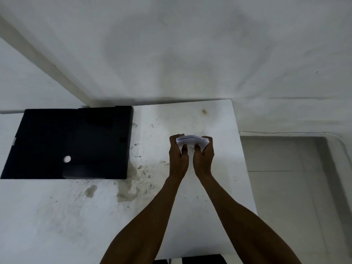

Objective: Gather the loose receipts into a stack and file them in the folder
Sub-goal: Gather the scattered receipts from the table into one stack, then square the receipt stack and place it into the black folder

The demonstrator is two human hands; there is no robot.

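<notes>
A stack of white receipts (pixel 192 141) stands on edge above the white table (pixel 76 216), held between both my hands. My left hand (pixel 178 157) grips its left end and my right hand (pixel 203 158) grips its right end, thumbs pressed on the near face. The stack bows slightly upward in the middle. A black folder (pixel 70 143) lies flat and closed at the table's back left, apart from my hands, with a round finger hole (pixel 67 159) on its near part.
The table's right edge (pixel 245 168) runs just right of my hands, with tiled floor (pixel 285 187) below it. A white wall (pixel 190 54) stands behind the table. Brownish stains (pixel 127 189) mark the tabletop between the folder and my arms.
</notes>
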